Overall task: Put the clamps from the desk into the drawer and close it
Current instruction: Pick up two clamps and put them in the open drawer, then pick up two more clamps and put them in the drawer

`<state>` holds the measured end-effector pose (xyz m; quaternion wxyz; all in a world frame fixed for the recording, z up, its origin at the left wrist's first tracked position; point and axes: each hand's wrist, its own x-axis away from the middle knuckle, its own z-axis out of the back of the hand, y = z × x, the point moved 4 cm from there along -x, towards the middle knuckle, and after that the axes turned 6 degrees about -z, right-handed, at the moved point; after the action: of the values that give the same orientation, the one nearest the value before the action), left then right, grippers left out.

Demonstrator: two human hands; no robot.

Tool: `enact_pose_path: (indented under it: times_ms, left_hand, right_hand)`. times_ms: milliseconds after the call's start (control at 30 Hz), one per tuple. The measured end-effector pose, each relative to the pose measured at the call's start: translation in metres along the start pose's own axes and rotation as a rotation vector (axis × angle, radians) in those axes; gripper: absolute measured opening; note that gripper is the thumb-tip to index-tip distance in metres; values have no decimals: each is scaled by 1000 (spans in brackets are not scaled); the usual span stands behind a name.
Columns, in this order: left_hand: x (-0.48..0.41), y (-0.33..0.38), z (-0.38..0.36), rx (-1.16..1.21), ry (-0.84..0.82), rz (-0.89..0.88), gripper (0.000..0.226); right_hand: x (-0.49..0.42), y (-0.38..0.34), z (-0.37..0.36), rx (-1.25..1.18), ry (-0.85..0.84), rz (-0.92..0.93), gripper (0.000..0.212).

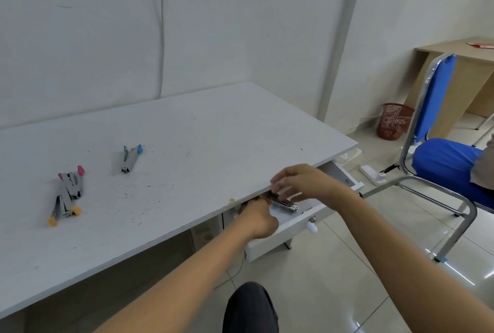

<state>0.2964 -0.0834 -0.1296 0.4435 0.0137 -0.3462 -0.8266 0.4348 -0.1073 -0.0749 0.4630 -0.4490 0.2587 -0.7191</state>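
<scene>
Three metal clamps lie on the white desk: a blue-tipped clamp, a red-tipped clamp and a yellow-tipped clamp that overlaps the red one. Under the desk's right end the white drawer stands open. Both hands reach into it. My left hand is curled inside the drawer's left part, and what it holds is hidden under the desk edge. My right hand hovers over the drawer with fingers around a metal clamp that lies or hangs just inside.
The drawer has a white knob on its front. A blue chair with a chrome frame stands to the right. A red mesh bin and a wooden desk are further back. A white power strip lies on the tiled floor.
</scene>
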Motion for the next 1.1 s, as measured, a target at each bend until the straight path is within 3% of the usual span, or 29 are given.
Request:
enact_pose_path:
  times_ms: [200,333,500,600,733,833,900,1100]
  left_hand:
    - [42,-15,37,107,-5,-154,48]
    - [76,-45,84,233,307,-198,29]
    - [117,-125,149,237,714,-103,23]
    - [136,-183,174,118,852,27,28]
    - [155,-238,192,-117,1056,230,48]
    - [152,-265,195,-81,990,324,66]
    - [145,-273,195,-111,923,355,72]
    - [136,-268,200,-251,859,270,51]
  right_hand:
    - [-4,-36,-23,-204,16,87,23]
    - [-13,-57,-51,-195,43,134,21]
    - [-27,-87,-109,-46,28,222,19]
    - [-37,-105,-156,106,28,312,22]
    - [-49,-132,-213,272,-2,409,46]
    - [-59,-147,-259,511,-3,491,69]
    - [-66,-155,-279,704,84,565,70]
    - [-93,-174,-293,805,178,543,66]
